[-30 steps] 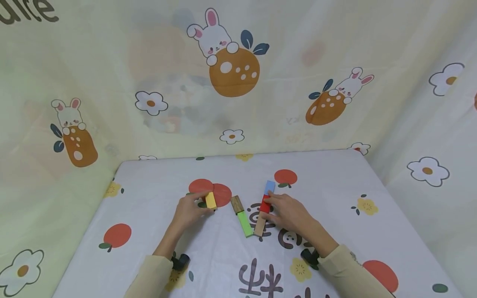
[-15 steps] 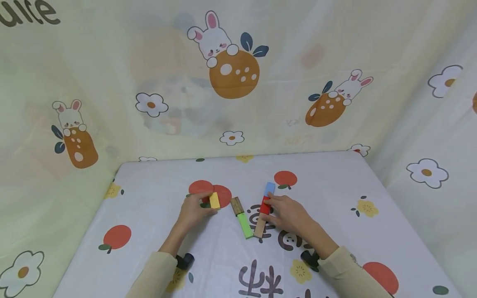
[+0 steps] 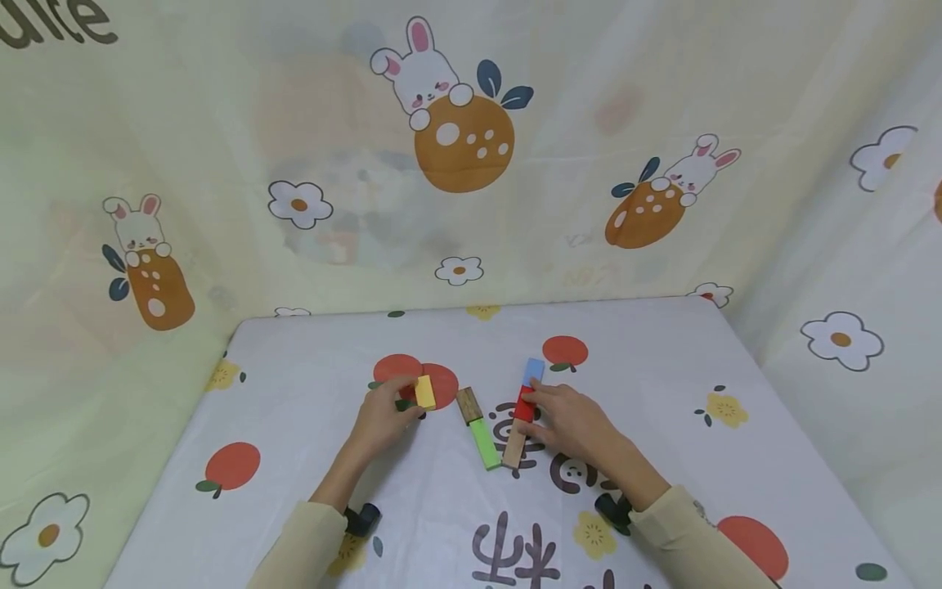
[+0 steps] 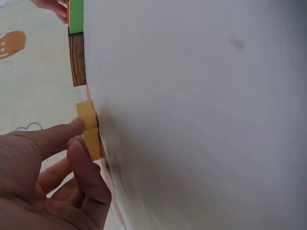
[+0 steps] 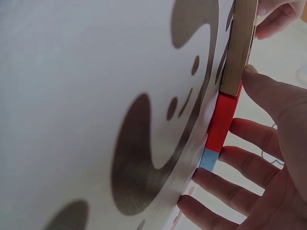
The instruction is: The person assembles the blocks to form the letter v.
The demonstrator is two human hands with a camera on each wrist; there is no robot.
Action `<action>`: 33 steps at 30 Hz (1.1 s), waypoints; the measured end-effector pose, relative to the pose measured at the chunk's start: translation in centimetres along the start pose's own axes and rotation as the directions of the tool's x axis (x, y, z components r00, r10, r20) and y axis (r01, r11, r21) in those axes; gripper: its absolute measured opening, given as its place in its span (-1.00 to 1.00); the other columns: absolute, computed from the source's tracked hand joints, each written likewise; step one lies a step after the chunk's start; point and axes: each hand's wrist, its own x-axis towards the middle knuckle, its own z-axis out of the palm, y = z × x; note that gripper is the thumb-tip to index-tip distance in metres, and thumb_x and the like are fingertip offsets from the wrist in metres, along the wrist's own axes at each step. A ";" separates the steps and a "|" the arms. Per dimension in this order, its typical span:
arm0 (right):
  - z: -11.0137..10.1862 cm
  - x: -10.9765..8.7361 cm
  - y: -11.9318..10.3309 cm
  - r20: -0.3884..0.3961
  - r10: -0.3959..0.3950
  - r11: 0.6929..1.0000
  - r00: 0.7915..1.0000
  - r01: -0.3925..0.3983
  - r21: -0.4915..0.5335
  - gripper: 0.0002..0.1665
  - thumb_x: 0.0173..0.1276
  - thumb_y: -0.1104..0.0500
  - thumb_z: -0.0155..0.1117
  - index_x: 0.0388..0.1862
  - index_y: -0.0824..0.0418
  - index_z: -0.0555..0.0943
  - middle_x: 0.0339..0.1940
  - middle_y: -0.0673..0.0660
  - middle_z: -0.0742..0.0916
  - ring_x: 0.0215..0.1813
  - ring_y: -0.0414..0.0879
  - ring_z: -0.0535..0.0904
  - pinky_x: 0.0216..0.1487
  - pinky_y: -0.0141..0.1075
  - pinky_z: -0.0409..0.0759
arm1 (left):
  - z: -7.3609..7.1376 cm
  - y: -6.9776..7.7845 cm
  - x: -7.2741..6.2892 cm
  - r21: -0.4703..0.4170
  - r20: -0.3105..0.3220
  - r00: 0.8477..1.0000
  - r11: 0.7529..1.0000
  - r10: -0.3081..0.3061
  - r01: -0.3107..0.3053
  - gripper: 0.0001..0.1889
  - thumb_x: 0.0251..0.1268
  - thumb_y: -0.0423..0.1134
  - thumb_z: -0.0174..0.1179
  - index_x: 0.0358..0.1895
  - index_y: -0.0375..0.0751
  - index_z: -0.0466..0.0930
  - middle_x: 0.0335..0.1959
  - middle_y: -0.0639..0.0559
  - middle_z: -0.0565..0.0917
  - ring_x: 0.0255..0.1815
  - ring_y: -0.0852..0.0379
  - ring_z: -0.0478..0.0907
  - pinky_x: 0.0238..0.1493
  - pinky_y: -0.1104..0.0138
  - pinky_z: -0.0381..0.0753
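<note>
My left hand (image 3: 381, 415) pinches a yellow block (image 3: 424, 393) between thumb and fingertips, left of the other blocks. In the left wrist view a line divides the yellow block (image 4: 87, 115) into a lighter and a darker part. My right hand (image 3: 572, 419) touches a row of blocks with spread, fairly straight fingers. Its thumb rests by the joint of the tan block (image 5: 239, 48) and the red block (image 5: 222, 120), fingertips along the red one and near the blue block (image 5: 209, 159). Beside this row, a dark wood-grain block (image 3: 468, 406) meets a green block (image 3: 484, 444) end to end.
The two rows form a V whose near ends come together at the green and tan blocks. Under them is a white printed tablecloth (image 3: 648, 360). A patterned curtain (image 3: 545, 221) hangs behind the table's far edge and along both sides.
My left hand has shifted slightly to the right with the yellow block, which has also risen a little in the last half second. The right hand and the other blocks have stayed put.
</note>
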 end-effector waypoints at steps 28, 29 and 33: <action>0.0 0.0 0.1 -0.023 -0.014 1.000 1.000 0.014 -0.001 -0.23 0.37 -0.27 0.47 0.39 0.15 0.65 0.53 0.26 0.60 0.42 0.21 0.63 0.31 0.05 0.70 | 0.2 1.5 0.9 0.026 -0.006 0.999 0.998 0.053 -0.052 -0.49 0.36 -0.20 0.46 0.35 -0.21 0.66 0.29 -0.20 0.73 -0.19 0.04 0.75 -0.08 0.20 0.81; 0.0 0.0 0.1 -0.023 -0.014 1.000 1.000 0.014 0.000 -0.23 0.37 -0.27 0.47 0.40 0.15 0.65 0.53 0.26 0.60 0.42 0.21 0.63 0.31 0.05 0.70 | 0.3 1.5 1.0 0.038 -0.011 0.998 0.998 0.060 -0.059 -0.49 0.36 -0.20 0.46 0.34 -0.22 0.67 0.31 -0.19 0.72 -0.06 -0.02 0.75 0.02 0.14 0.81; 0.2 0.0 0.1 -0.022 -0.016 1.000 1.000 0.016 0.000 -0.24 0.38 -0.27 0.46 0.39 0.14 0.65 0.53 0.26 0.60 0.42 0.21 0.63 0.30 0.05 0.71 | 0.5 1.6 1.3 0.071 -0.014 0.997 0.994 0.079 -0.077 -0.51 0.36 -0.18 0.47 0.32 -0.21 0.68 0.33 -0.17 0.71 0.31 -0.16 0.63 0.25 -0.01 0.73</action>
